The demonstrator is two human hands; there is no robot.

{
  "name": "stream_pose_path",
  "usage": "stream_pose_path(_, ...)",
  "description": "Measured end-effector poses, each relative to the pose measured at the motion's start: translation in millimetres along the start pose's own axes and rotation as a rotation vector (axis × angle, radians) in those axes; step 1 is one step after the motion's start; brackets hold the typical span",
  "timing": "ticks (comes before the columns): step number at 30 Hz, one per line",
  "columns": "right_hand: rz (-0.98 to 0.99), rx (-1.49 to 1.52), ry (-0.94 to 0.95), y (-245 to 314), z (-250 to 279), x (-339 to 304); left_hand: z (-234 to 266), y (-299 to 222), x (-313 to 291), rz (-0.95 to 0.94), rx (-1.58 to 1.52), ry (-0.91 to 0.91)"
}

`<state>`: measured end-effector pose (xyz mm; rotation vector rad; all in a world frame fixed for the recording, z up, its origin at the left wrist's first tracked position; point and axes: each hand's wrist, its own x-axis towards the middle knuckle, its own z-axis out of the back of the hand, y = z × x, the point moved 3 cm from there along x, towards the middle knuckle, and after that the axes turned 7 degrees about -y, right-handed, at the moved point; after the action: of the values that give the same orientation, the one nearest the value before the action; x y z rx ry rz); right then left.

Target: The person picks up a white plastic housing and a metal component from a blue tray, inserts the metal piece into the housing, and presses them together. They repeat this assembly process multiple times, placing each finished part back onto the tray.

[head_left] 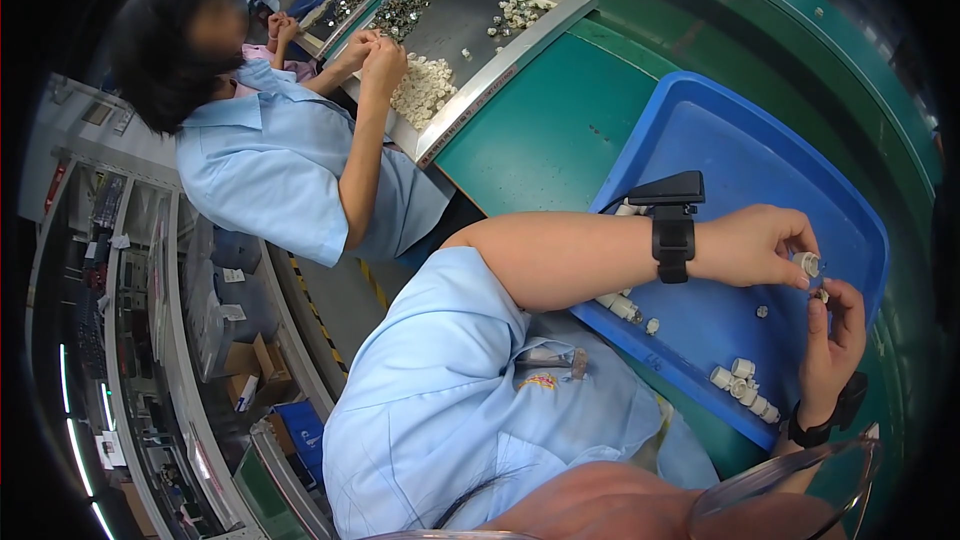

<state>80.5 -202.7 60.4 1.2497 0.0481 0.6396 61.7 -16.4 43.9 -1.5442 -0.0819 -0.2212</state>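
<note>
Over the blue tray, my two hands meet close together. My left hand pinches a white, short cylindrical plastic part between thumb and fingers. Just below it, my right hand has its fingertips closed on a small metallic-looking piece, too small to name. The two pieces are almost touching; whether they are joined I cannot tell. In the tray, a cluster of white cylindrical parts lies near the right wrist. More white parts lie by the near left edge, partly hidden under my left forearm.
A single small piece lies in the tray's middle. To the left a co-worker handles something over a framed dark tray with piles of white and metallic parts. Green work surface lies between. Shelves and a cardboard box stand behind.
</note>
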Motion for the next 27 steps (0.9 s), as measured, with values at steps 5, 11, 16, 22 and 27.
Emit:
stream_pose_path(5,0.000,-0.014,0.031,-1,2,2,0,-1,1,-0.002,0.004,-0.015)
stream_pose_path(11,0.018,-0.002,-0.083,7,2,-1,-4,-4,3,-0.023,0.023,0.002)
stream_pose_path(16,0.034,0.099,-0.043,8,-8,4,2,0,0,-0.013,0.095,-0.001)
stream_pose_path(22,-0.043,0.134,-0.041,4,2,5,-5,-3,0,0.048,-0.189,-0.004)
stream_pose_path(27,-0.023,0.301,-0.078,2,1,9,-6,-6,-3,0.105,-0.158,0.003)
